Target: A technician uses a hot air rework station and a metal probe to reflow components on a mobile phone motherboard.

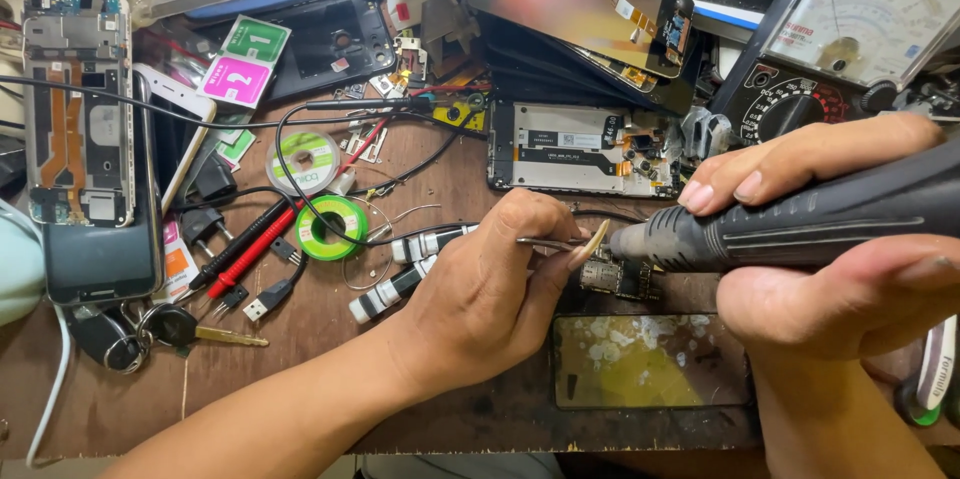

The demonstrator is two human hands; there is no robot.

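Hot-air work on a small circuit board, just below the opened phone frame.

Left hand pinches tweezers closed at the board; right hand wraps the black hot-air handle. The board looks light, thin, fragile: best gripped by its edges.

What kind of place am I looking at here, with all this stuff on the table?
Most likely a phone repair bench. Opened phones lie about with their insides showing, an analog multimeter sits at the top right, and the right hand holds a dark hot-air tool over a small circuit board while the left hand holds tweezers.
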